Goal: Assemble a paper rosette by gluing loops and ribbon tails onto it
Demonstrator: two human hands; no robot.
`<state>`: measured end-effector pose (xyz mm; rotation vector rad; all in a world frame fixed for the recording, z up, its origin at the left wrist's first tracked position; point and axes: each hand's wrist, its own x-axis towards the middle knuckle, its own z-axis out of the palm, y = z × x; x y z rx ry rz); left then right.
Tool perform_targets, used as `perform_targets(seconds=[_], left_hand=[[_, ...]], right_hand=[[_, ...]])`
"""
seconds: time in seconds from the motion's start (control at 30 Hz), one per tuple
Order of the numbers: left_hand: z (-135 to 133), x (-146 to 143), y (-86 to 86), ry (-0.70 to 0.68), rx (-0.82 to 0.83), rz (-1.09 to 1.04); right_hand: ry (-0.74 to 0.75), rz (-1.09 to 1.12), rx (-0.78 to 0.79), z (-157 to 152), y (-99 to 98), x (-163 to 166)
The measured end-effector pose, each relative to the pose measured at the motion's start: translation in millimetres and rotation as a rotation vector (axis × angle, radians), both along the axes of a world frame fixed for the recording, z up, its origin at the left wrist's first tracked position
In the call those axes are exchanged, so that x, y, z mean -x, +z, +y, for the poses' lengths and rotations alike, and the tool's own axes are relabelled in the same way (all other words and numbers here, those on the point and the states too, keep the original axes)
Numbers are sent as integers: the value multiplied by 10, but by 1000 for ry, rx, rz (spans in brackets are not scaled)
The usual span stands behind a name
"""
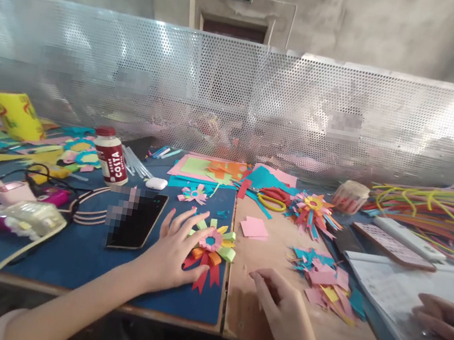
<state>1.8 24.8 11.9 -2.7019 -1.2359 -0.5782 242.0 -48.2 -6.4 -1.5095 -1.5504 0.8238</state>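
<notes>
My left hand (179, 243) lies with its fingers spread at the left side of a paper flower (217, 243), its thumb and fingertips over or touching the edge. The flower has a pink ring centre, looped green, yellow and orange petals, and red ribbon tails. It rests flat on the blue mat (161, 293). To the right, my right hand (279, 296) hovers over or rests on the bare wooden tabletop, fingers curled and tips together. Whatever may be between those tips is too small to make out. Pink paper squares (255, 228) lie just beyond it.
A phone (139, 222), a bottle (110, 155) and cables (91, 205) are on the left. Scissors (273, 201), a finished-looking flower (311, 211) and paper scraps (330, 282) lie right. Another person's hand (446, 323) is over a notebook (417, 286). A perforated metal screen (240, 96) stands behind.
</notes>
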Motion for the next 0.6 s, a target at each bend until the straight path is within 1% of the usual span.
perform_targets(seconds=[0.17,0.23,0.33,0.4,0.47,0.53,0.6], left_hand=[[100,62,121,-124,34,63],[126,75,136,-160,41,66],[135,74,125,-170,69,71],[128,66,114,-166,83,77],[118,57,109,-171,83,74],[107,49,109,-177,77,66],[96,43,113,-174,73,66]], right_hand=[[2,-39,5,-12,24,-10],[20,-72,0,7,36,-8],[56,-154,-31,87,44,23],[37,-278,-109,165,46,78],[25,-428,-236,240,53,160],[76,-533,-365,299,68,256],[152,-597,-441,340,87,341]])
